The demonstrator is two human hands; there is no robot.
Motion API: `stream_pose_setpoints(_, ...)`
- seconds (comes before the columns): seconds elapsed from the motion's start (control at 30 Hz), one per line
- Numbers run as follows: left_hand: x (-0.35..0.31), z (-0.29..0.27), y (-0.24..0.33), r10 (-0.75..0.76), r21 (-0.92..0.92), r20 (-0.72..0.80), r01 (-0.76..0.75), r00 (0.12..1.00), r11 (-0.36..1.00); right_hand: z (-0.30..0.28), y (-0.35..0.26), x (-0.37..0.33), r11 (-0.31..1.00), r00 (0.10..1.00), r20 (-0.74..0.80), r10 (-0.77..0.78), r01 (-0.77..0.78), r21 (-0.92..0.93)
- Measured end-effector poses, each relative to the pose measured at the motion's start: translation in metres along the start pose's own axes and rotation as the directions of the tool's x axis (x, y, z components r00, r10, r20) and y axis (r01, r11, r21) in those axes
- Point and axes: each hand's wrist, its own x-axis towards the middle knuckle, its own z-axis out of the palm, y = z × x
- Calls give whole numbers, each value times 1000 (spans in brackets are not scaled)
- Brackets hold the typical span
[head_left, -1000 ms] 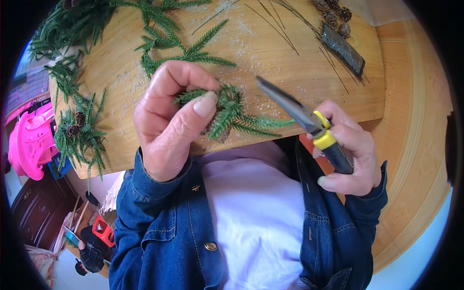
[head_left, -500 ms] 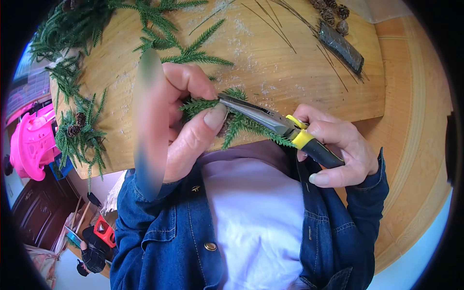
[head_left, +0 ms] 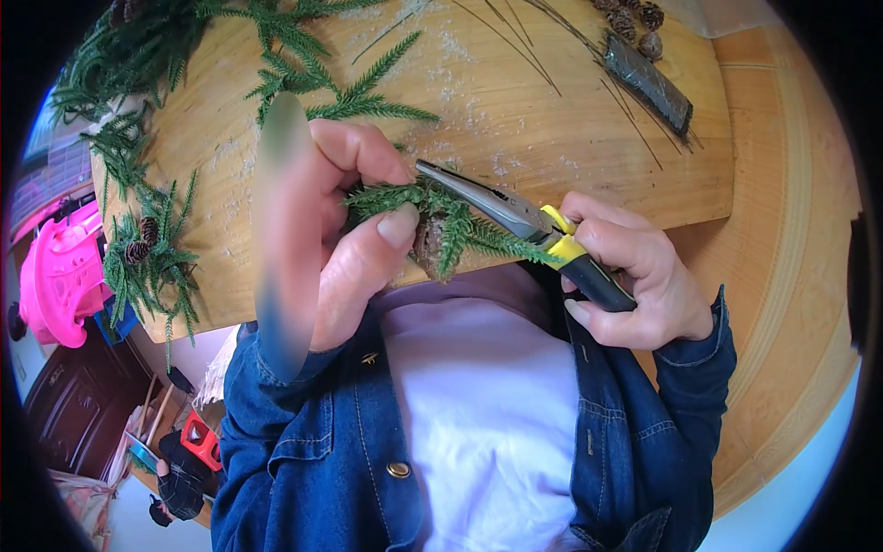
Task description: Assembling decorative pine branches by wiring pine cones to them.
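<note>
Between thumb and fingers, my left hand [head_left: 345,248] pinches an artificial pine sprig [head_left: 455,235] over the near edge of the wooden board. A brownish lump, perhaps a pine cone [head_left: 429,247], hangs at the sprig's middle, partly covered by needles. My right hand [head_left: 630,267] is wrapped round the yellow-and-black handles of long-nose pliers [head_left: 506,208]. The pliers' jaws lie just above the sprig, their tip close to my left fingertips. Whether the jaws grip anything I cannot make out. Part of my left hand is blurred.
Green sprigs [head_left: 359,97] and a garland with pine cones [head_left: 138,241] lie along the board's left and far side. Thin dark wires [head_left: 506,41], a dark wrapped bundle [head_left: 647,83] and loose pine cones [head_left: 623,26] rest at the far right. White flecks dot the wooden board [head_left: 552,175].
The pliers' tip has lifted off the spot by my left thumb, and my right hand has shifted slightly left. The brown lump on the sprig now shows more.
</note>
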Motion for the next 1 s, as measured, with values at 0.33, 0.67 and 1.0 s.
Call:
stream_pose_setpoints(0.33,0,-5,-4,69,65,-3,-68,998,996,-4,-2,-4,992,999,4,52,-52,115)
stream_pose_setpoints(0.67,-29,-39,38,412,415,-286,-276,865,867,-1,2,-10,975,950,-264,167,-199,-100)
stream_pose_setpoints(1.0,-102,-201,50,674,945,-313,145,669,294,1,14,-19,871,871,-480,101,-311,-381)
